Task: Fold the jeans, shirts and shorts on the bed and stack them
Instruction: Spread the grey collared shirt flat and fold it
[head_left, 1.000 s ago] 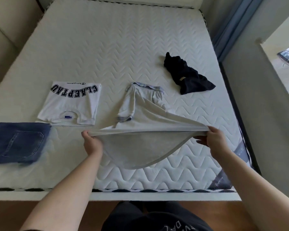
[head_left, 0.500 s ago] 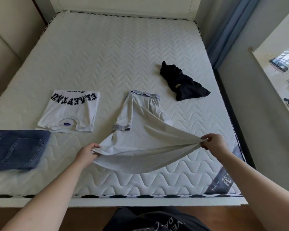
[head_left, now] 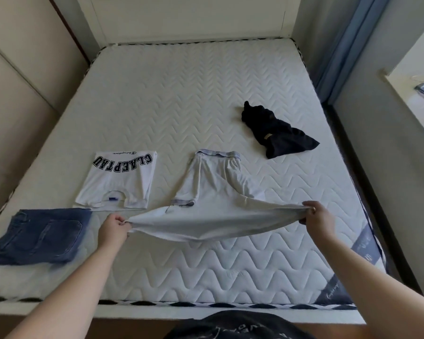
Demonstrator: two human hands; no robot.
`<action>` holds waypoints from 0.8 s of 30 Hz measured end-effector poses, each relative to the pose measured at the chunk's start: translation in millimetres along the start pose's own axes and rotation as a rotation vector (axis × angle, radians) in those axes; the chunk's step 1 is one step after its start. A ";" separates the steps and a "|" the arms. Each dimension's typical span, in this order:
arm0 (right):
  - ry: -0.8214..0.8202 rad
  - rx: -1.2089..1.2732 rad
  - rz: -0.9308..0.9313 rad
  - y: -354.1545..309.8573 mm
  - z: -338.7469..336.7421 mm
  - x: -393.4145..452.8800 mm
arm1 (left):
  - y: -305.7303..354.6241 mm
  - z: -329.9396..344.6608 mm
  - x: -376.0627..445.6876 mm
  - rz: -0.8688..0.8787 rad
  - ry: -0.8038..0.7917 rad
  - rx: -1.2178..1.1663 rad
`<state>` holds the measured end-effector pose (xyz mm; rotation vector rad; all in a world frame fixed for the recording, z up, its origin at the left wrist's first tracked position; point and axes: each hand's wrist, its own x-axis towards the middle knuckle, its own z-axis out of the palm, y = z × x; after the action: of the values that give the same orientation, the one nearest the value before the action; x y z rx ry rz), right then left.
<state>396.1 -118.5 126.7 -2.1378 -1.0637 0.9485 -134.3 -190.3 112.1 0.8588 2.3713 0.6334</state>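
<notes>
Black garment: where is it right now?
Head view: the black garment lies crumpled and unfolded on the right half of the mattress, beyond the right hand and right of the grey shirt.

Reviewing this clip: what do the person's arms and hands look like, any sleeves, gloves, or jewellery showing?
Both forearms are bare up to the frame edge, no sleeves in view. The left hand and right hand wear no gloves, and no rings, watch or bracelet show. At the bottom edge, a black garment with pale lettering covers the torso.
</notes>
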 end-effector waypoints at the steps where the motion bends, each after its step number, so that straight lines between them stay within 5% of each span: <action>1: -0.029 -0.007 -0.028 -3.5 1.5 3.3 | 9.2 -2.1 1.4 0.005 -0.016 -0.037; 9: -0.222 -0.261 -0.287 -49.3 15.0 22.7 | 67.4 -21.9 9.6 -0.007 -0.230 -0.301; 16: -0.079 -0.189 -0.346 -83.9 6.8 27.9 | 89.3 -45.6 16.6 0.125 -0.065 -0.212; 24: 0.004 -0.420 -0.405 -81.6 -31.7 39.9 | 81.9 -86.5 20.1 0.230 0.156 0.015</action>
<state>403.1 -47.7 191.5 -2.1075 -1.7342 0.5635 -165.5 -141.2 218.0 1.1368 2.4370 0.8004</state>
